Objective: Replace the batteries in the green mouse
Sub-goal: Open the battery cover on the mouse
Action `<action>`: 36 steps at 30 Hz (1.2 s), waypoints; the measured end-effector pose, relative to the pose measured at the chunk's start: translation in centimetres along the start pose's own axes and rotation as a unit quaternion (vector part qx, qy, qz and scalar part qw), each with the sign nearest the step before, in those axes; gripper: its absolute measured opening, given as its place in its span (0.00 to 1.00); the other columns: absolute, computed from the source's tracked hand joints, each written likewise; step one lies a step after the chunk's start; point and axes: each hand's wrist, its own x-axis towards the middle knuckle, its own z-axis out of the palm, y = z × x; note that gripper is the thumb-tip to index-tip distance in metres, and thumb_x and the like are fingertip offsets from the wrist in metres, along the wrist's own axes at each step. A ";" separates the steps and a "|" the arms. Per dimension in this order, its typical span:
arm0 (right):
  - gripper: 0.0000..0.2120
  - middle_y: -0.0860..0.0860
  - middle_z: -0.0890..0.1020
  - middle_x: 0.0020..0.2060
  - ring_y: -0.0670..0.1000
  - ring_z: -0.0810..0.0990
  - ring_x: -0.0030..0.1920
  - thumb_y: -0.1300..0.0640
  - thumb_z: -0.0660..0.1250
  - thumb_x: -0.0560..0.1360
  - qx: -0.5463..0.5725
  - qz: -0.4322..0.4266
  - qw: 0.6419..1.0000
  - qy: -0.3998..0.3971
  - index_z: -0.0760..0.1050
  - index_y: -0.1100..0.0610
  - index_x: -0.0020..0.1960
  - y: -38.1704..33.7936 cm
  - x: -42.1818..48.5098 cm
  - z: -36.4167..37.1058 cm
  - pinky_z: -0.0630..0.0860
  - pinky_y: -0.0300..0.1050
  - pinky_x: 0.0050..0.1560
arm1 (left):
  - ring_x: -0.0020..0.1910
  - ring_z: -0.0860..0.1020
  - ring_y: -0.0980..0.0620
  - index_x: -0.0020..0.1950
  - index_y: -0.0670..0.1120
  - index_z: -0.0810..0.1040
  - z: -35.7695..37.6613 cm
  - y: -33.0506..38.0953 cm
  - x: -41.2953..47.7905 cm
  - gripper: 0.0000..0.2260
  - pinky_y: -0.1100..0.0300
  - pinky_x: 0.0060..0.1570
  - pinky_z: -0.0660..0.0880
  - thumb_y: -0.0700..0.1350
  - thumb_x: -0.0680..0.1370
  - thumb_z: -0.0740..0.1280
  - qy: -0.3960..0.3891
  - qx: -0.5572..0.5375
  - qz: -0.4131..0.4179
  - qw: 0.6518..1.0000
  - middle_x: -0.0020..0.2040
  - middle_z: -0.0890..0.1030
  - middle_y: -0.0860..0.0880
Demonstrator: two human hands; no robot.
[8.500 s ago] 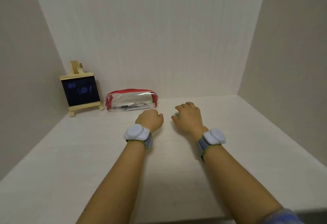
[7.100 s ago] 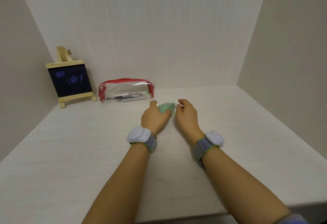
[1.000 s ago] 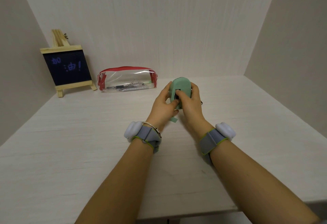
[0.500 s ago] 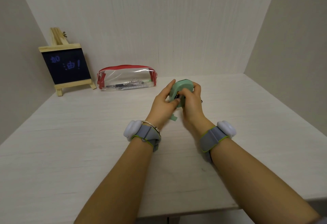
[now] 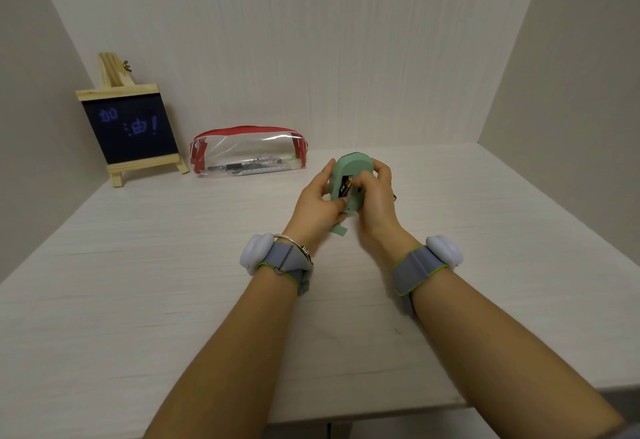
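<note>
The green mouse [image 5: 353,169] is held up above the table, its underside turned toward me. Its battery bay is uncovered and a dark battery [image 5: 344,187] with a gold tip shows inside. My left hand [image 5: 317,201] grips the mouse's left edge, thumb at the bottom of the bay. My right hand [image 5: 375,196] wraps the right side, its thumb and fingertip pinching at the battery's top end. The small green battery cover [image 5: 338,230] lies on the table just under my left palm.
A clear pencil case with red trim [image 5: 247,152] lies at the back by the wall. A small chalkboard easel [image 5: 128,130] stands in the back left corner. Walls close in left, back and right; the table's front edge [image 5: 363,412] is near me.
Over the last second my right thumb moved from covering the bay to its upper end, and the battery became visible. Much earlier the mouse lay on the table under my hands.
</note>
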 end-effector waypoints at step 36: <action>0.07 0.51 0.76 0.31 0.46 0.72 0.31 0.66 0.66 0.66 -0.349 -0.136 0.921 -0.112 0.79 0.59 0.42 1.2 -0.9 0.0 0.73 0.42 0.37 | 0.56 0.81 0.39 0.69 0.45 0.67 -1.3 -1.6 1.7 0.25 0.54 0.43 0.82 0.30 0.75 0.66 0.150 -0.201 -0.070 0.966 0.59 0.79 0.40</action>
